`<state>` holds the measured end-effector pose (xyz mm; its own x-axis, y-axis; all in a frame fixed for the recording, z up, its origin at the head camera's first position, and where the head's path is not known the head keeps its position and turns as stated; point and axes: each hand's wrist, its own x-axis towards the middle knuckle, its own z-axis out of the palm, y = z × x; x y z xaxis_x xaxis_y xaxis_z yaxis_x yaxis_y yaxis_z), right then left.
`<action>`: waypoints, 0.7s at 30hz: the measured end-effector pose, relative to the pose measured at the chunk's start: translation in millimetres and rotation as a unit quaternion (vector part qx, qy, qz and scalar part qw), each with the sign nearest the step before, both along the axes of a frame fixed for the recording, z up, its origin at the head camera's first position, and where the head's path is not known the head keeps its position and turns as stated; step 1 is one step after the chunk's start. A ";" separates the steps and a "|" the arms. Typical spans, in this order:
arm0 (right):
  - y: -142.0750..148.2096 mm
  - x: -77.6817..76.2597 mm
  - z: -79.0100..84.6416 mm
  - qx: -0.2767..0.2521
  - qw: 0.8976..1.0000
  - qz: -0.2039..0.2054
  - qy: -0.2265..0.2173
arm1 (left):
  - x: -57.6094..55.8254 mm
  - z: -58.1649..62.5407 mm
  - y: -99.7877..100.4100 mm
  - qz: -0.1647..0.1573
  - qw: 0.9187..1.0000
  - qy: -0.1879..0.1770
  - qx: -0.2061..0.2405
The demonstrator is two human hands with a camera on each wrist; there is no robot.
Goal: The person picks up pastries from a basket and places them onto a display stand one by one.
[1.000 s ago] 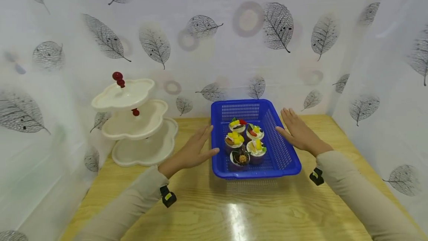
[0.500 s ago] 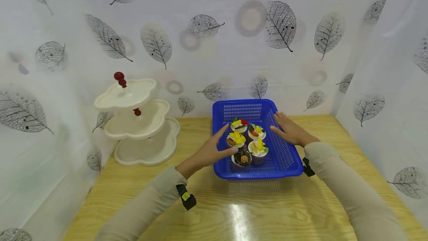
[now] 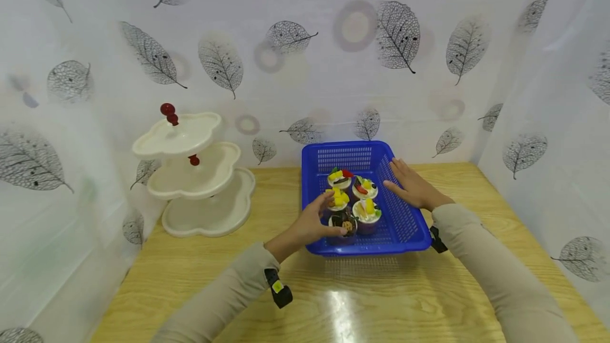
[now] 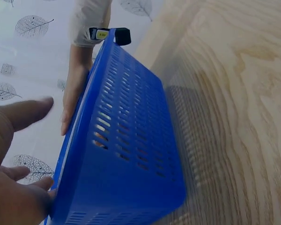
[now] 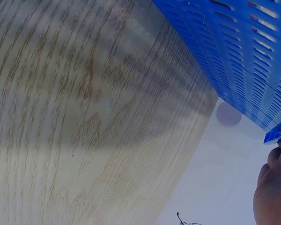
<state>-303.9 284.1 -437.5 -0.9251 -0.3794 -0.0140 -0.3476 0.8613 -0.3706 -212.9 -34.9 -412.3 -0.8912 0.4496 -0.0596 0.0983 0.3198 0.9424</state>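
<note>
Cupcakes (image 3: 366, 211), five counted, stand inside one blue basket (image 3: 367, 249). Left hand (image 3: 307, 225), fingers parted, hovers over the basket's near-left side; right hand (image 3: 414, 188), fingers extended, at its right rim. One three-tier stand (image 3: 209, 173) left.

left hand (image 3: 311, 224) partly hides cupcakes (image 3: 340, 198); touch unclear

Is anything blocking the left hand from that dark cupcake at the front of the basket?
No, nothing I can see. The left hand reaches over the rim of the blue basket, right by the dark cupcake. The right hand is at the other side, out of the way.
</note>
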 end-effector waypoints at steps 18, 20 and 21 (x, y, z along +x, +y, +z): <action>-0.2 2.6 3.0 -0.005 1.000 0.001 -0.001 | -0.9 -4.4 27.5 0.111 0.989 -0.063 -0.072; -0.3 3.4 2.7 -0.007 1.000 0.001 -0.001 | 0.5 -5.8 31.0 0.120 0.987 -0.061 -0.085; -0.6 3.7 2.6 -0.008 1.000 0.001 -0.001 | 1.3 -5.8 32.2 0.124 0.986 -0.062 -0.091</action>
<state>-300.2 283.6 -434.9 -0.9246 -0.3809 -0.0102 -0.3480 0.8550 -0.3846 -211.5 -2.7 -418.2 -0.9534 0.1904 -0.2340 -0.1160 0.4845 0.8671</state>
